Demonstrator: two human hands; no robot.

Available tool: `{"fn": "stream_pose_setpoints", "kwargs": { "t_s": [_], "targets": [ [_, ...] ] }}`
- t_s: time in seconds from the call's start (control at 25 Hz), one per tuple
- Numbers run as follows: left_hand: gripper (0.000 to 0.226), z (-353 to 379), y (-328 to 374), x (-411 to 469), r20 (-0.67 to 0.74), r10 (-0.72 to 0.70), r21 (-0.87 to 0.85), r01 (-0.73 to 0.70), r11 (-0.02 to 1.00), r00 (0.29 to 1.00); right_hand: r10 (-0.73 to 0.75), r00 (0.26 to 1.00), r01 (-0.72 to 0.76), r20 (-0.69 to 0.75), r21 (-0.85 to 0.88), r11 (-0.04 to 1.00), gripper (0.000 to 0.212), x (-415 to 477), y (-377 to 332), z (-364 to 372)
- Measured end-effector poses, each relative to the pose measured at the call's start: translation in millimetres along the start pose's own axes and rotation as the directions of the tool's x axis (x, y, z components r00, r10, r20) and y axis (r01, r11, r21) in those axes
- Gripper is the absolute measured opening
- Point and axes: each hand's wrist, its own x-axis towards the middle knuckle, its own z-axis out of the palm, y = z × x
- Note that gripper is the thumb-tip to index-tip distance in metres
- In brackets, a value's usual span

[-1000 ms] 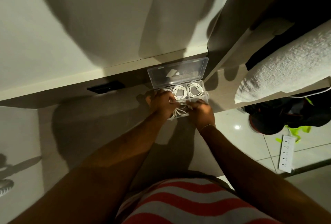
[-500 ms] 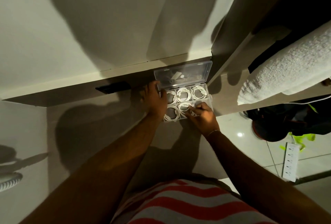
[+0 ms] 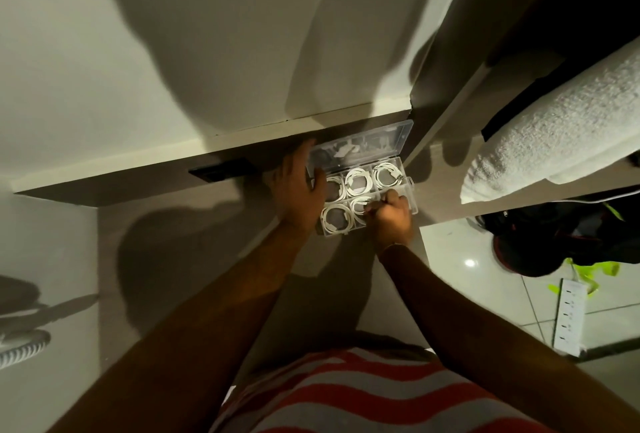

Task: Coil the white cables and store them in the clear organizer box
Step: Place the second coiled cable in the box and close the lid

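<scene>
From the head view I see the clear organizer box (image 3: 410, 186) open on the desk (image 3: 207, 242), lid (image 3: 363, 148) tilted back against the wall. Coiled white cables (image 3: 388, 174) fill its compartments. My left hand (image 3: 298, 190) lies flat, fingers extended against the box's left side. My right hand (image 3: 393, 216) is curled, fingertips pinching a coil (image 3: 360, 205) in the front middle compartment.

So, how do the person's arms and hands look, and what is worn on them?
Both forearms are bare, with no sleeves in view. The left hand shows no ring or band. The right hand has a thin bracelet at the wrist. Below is a shirt with red and white stripes.
</scene>
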Motion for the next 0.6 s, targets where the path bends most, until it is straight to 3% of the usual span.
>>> {"fn": "stream_pose_setpoints", "kwargs": {
  "t_s": [0.08,0.16,0.28,0.44,0.6],
  "targets": [
    [0.054,-10,-6,-5,0.032,0.109,0.174,-0.113,0.978,0.994,-0.168,0.986,0.168,0.012,-0.147,0.975,0.027,-8,10,0],
    [0.045,-17,-13,-16,0.072,0.173,0.258,-0.186,0.948,0.982,-0.247,0.968,0.239,-0.037,-0.147,0.960,0.022,-15,19,-2],
    [0.031,-18,-22,-41,0.150,0.294,0.261,-0.324,0.909,0.944,-0.354,0.935,0.347,-0.030,-0.126,0.929,0.040,-31,36,-4],
    [0.021,-11,-35,-73,0.365,0.368,0.254,-0.472,0.844,0.855,-0.343,0.935,0.354,0.090,-0.195,0.915,0.056,-45,49,-9],
    [0.028,-6,-38,-84,0.491,0.323,0.275,-0.495,0.824,0.809,-0.299,0.935,0.310,0.190,-0.027,0.950,0.058,-59,61,-7]
  ]
}}
